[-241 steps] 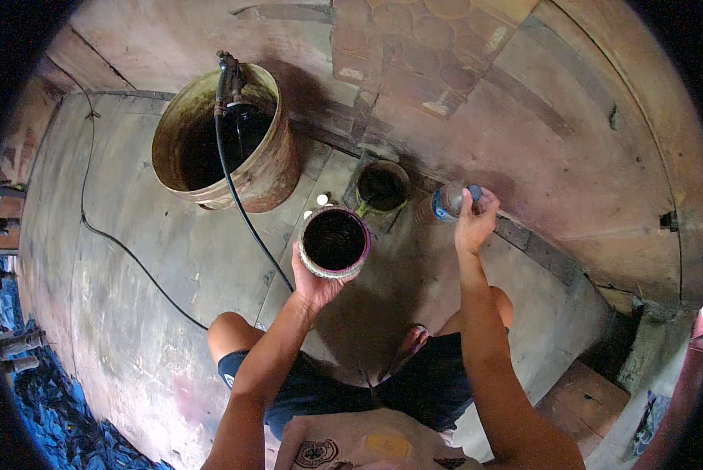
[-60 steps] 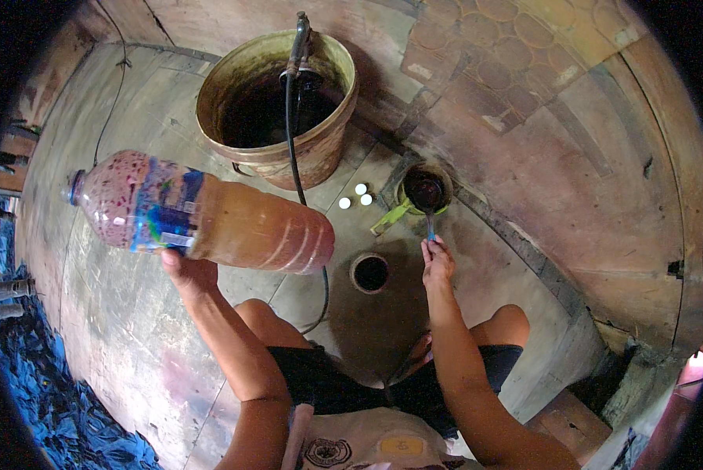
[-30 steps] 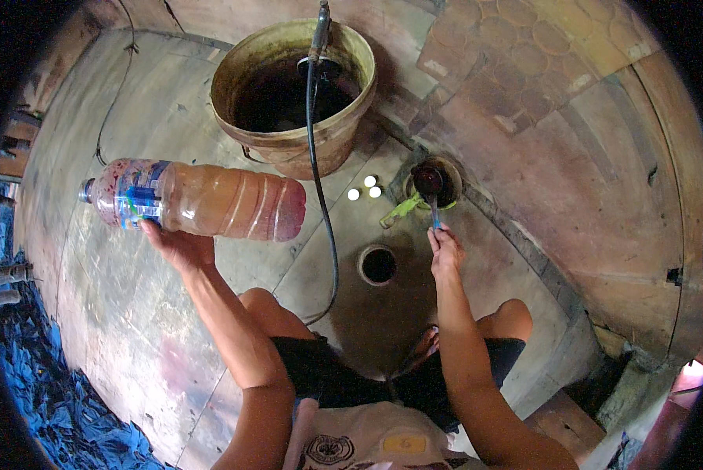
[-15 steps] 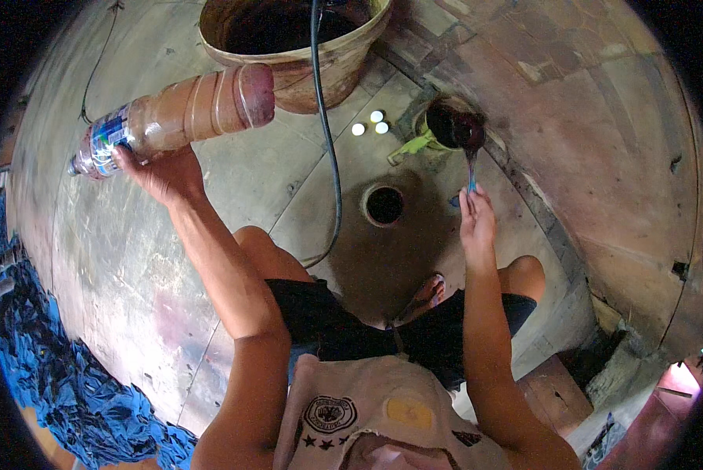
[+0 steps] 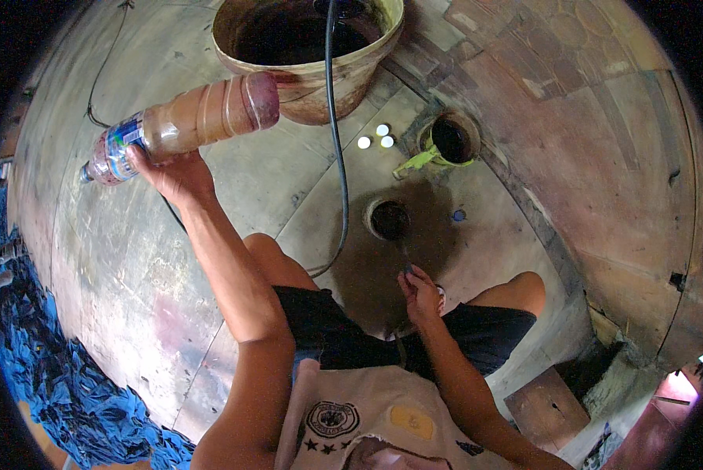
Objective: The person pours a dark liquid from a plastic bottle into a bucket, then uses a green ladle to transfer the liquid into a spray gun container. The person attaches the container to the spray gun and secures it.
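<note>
My left hand (image 5: pixel 178 176) is closed round a large clear plastic bottle (image 5: pixel 210 113) of cloudy pinkish-brown liquid. The bottle lies nearly level in the air, its capped neck pointing left and slightly down. In my right hand (image 5: pixel 422 295) is the handle of a long thin spoon (image 5: pixel 405 263). Its far end reaches to the small round pot (image 5: pixel 373 227) on the floor between my legs, and the bowl is hard to make out against the dark inside. A mug-like container with a pale green handle (image 5: pixel 416 162) stands further right, dark liquid inside.
A big stained tub (image 5: pixel 320 88) with dark contents stands at the far side. A black hose (image 5: pixel 338 133) hangs down past it to the floor. Several small things lie about: white round pieces (image 5: pixel 386 141) and a blue cap (image 5: pixel 459 215). Blue crumpled cloth (image 5: pixel 70 376) is heaped at left.
My right hand has moved left and nearer to me, bringing the spoon from the green-handled mug to the small pot. The left hand still holds the bottle, nearly unmoved.
</note>
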A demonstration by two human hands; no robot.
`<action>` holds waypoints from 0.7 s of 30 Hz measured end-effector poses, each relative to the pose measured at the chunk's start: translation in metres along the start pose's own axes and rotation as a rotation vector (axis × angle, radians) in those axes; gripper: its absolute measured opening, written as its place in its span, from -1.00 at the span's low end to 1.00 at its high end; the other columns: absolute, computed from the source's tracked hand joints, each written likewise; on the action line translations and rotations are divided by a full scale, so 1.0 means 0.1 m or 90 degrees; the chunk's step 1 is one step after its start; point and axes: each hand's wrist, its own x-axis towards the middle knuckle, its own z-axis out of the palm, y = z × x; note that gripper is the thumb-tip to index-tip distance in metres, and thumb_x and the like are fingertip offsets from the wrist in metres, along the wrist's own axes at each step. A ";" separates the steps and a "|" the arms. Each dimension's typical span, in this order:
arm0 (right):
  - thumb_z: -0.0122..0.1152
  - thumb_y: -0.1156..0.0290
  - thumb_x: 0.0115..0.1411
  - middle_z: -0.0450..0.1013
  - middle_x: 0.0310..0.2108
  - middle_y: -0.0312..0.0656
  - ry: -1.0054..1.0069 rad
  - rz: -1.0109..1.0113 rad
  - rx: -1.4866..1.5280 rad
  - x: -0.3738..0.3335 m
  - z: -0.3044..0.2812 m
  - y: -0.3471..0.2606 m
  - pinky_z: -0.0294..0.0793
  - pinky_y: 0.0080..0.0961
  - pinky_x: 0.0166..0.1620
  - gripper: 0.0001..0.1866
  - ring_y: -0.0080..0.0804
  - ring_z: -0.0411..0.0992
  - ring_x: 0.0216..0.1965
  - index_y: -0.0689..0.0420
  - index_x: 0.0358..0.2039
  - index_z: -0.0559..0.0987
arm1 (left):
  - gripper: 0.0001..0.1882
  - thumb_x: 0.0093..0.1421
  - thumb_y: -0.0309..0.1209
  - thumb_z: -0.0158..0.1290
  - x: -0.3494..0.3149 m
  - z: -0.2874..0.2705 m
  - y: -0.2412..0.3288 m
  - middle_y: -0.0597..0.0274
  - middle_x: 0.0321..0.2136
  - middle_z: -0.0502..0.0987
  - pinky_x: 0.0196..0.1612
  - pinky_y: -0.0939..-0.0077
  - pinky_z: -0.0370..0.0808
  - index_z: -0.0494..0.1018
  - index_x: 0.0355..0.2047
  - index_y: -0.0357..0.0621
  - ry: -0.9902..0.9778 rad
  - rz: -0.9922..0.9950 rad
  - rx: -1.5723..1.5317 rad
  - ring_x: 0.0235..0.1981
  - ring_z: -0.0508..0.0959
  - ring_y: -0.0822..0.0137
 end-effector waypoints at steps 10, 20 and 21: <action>0.22 0.55 0.28 0.47 0.05 0.00 0.086 -0.116 -0.369 0.19 0.25 -0.04 0.45 -0.39 0.18 -0.60 -0.26 0.45 0.08 0.30 0.13 0.47 | -0.20 0.24 0.20 0.05 0.03 -0.04 0.03 0.06 0.14 0.44 0.29 0.09 0.29 0.29 0.22 -0.21 0.011 -0.013 0.001 0.21 0.41 0.12; 0.41 0.08 0.16 0.25 0.30 -0.02 0.154 -0.147 -0.477 1.78 1.55 -1.04 0.30 -0.16 0.26 -0.27 -0.11 0.25 0.28 0.22 0.22 0.39 | -0.24 0.27 0.18 0.03 0.03 -0.07 0.04 0.09 0.13 0.44 0.28 0.07 0.27 0.31 0.20 -0.21 0.003 0.036 0.060 0.22 0.39 0.14; 0.43 0.01 0.13 0.18 0.36 -0.04 0.110 -0.111 -0.411 1.91 1.63 -1.05 0.24 -0.08 0.30 -0.21 -0.06 0.17 0.33 0.20 0.24 0.35 | -0.25 0.26 0.18 0.03 0.04 -0.09 0.06 0.10 0.11 0.46 0.27 0.06 0.28 0.32 0.19 -0.21 -0.002 0.046 0.073 0.21 0.39 0.13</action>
